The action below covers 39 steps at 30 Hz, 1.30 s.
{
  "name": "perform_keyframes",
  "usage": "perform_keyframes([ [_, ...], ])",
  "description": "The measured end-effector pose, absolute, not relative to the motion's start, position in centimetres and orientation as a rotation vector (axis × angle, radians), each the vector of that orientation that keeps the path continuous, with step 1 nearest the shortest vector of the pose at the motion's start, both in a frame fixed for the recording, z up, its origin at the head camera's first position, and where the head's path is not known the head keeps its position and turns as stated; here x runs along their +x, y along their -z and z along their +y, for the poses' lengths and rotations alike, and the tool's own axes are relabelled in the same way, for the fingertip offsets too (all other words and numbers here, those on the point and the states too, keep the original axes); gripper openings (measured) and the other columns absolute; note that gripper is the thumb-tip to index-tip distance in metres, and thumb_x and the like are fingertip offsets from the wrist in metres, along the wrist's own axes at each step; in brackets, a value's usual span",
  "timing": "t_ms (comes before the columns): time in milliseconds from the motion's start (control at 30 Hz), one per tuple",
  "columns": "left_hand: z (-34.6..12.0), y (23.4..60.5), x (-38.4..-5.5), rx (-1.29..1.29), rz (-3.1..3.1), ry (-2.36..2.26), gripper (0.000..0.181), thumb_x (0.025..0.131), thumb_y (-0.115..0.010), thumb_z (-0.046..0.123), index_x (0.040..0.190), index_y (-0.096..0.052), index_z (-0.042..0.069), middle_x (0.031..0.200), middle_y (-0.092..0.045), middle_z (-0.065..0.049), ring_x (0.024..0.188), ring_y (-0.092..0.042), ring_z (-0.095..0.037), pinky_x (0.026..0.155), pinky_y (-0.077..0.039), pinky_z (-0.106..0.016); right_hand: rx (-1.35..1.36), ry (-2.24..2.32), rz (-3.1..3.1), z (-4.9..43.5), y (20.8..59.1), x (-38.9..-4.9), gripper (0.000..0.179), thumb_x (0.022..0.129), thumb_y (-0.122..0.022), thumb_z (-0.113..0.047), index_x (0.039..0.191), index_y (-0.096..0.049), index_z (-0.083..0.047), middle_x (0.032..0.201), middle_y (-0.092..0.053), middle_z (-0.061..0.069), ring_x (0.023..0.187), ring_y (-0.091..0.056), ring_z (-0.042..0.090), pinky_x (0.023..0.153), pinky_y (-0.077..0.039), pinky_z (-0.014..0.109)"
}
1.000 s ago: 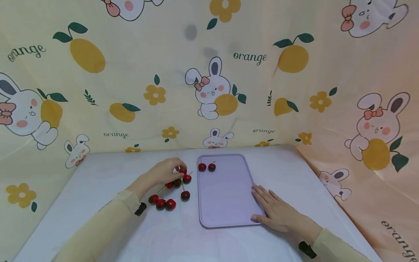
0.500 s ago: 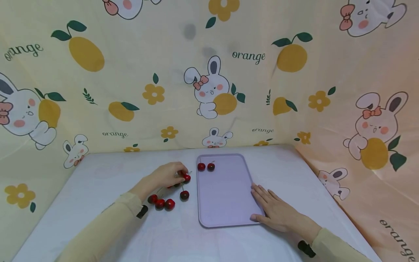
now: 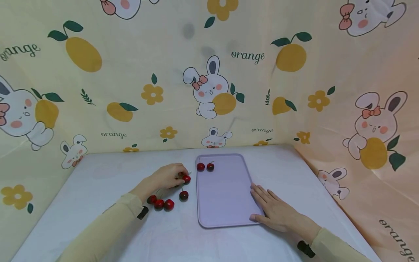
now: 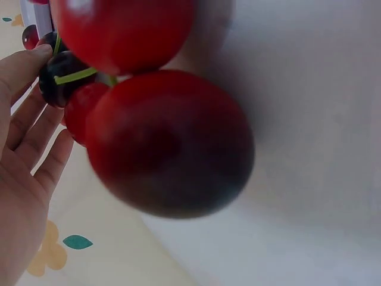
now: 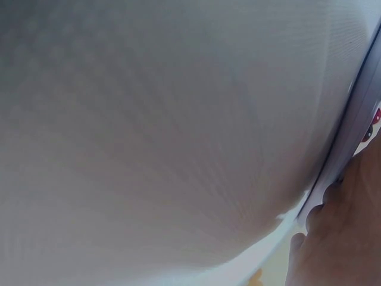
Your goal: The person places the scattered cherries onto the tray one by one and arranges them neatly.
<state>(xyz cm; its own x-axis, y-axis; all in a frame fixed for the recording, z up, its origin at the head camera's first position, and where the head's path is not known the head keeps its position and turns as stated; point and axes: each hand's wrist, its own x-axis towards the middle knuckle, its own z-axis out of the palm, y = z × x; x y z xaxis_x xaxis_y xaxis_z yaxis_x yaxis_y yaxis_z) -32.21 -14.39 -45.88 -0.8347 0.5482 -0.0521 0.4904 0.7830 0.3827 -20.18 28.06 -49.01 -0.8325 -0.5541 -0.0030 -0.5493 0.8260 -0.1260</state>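
Note:
My left hand point(image 3: 166, 177) reaches over a group of cherries left of the tray, thumb and fingers closing round a cherry they mostly hide. A red cherry point(image 3: 186, 179) shows right at the fingertips. In the left wrist view the thumb lies against a dark cherry point(image 4: 52, 40), while a big red-and-dark cherry point(image 4: 172, 146) fills the foreground. My right hand point(image 3: 278, 214) lies with extended fingers along the right edge of the lilac tray point(image 3: 226, 196). Two cherries sit at the tray's top left corner, one red point(image 3: 200, 167) and one darker point(image 3: 210, 167).
Nearer the front, a row of three cherries point(image 3: 159, 204) lies beside the left wrist, and a single stemmed cherry point(image 3: 183, 195) rests between them and the tray. Everything stands on a white tabletop point(image 3: 183, 240). Behind it hangs a printed rabbit-and-orange cloth point(image 3: 183, 120).
The left hand has lowered slightly and moved a little to the right over the cherries, and its fingers now cover the upper one. The right hand and tray stay put.

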Motion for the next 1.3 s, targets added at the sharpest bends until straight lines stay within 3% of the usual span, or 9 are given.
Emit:
perform_keyframes([
  [400, -14.09, 45.93, -32.16, 0.817, 2.82, -0.527, 0.029, 0.092, -0.081, 0.015, 0.119, -0.074, 0.018, 0.11, -0.066, 0.005, 0.091, -0.058, -0.012, 0.09, -0.056, -0.032, -0.901, 0.176, 2.969, 28.09, 49.25, -20.39, 0.092, 0.101, -0.048, -0.066, 0.16, -0.032, 0.003, 0.171, -0.021, 0.017, 0.156, -0.023, 0.037, 0.123, -0.023, 0.058],
  [1300, -13.82, 46.54, -32.44, 0.844, 2.816, -0.532, 0.033, 0.093, -0.081, 0.02, 0.125, -0.072, 0.018, 0.118, -0.068, 0.004, 0.101, -0.062, -0.011, 0.099, -0.055, -0.036, -0.896, 0.172, 2.98, 27.84, 48.86, -20.19, 0.091, 0.101, -0.051, -0.065, 0.159, -0.033, 0.003, 0.17, -0.024, 0.018, 0.155, -0.025, 0.037, 0.123, -0.023, 0.057],
])
